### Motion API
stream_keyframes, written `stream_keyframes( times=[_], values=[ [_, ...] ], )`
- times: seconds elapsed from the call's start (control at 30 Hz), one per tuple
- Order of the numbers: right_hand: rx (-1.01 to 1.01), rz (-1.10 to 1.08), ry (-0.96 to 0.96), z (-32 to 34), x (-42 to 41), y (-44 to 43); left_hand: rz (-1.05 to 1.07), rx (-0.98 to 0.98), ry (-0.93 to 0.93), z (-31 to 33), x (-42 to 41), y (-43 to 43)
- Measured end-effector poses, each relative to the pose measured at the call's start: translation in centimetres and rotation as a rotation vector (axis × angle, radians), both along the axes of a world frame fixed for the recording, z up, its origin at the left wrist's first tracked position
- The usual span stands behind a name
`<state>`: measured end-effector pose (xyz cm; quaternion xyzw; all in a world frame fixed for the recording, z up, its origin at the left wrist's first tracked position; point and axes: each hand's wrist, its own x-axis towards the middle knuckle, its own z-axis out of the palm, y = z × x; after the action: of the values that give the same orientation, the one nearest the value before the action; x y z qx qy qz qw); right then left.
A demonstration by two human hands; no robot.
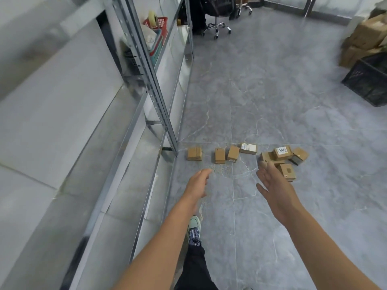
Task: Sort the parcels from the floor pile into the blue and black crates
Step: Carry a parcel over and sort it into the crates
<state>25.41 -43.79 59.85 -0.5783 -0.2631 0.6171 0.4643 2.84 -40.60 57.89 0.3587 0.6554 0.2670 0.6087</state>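
Head view: both arms reach forward and down over the grey floor [282, 91]. The left grip [198, 183] is apart, fingers straight and loose, holding nothing. The right grip [274, 185] is apart too, palm turned inward, and also empty.

The parcels [280, 158] lie on the floor ahead of both. Most sit in a heap just beyond the right grip's fingertips. One brown box [287, 171] shows right beside those fingertips, though I cannot tell whether they touch it. Four strays sit in a loose row ahead of the left grip, and a labelled box [248, 148] is the farthest of them. The black crate [368, 80] stands well beyond the right grip, off to its outer side. No blue crate shows here. Metal shelving [150, 80] runs along the outer side of the left grip.

The parcels look like small taped cartons of corrugated card, so they are probably light and stiff, and dry enough not to slip. Each looks small enough for one grip to lift. The best hold is probably from above, thumb on one flat side face and fingers on the opposite one. Corners may crush under a hard squeeze, and glossy tape or labels give poorer purchase. The contents are unknown, so they are better set down than dropped.
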Motion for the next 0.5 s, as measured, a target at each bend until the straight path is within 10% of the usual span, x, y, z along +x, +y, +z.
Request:
stream_keyframes(
  times=[0.5],
  values=[
    [-0.159,0.009,0.001,-5.2,-11.1,21.1,0.045,-0.185,0.046,-6.4,-10.7,22.7]
  ],
)
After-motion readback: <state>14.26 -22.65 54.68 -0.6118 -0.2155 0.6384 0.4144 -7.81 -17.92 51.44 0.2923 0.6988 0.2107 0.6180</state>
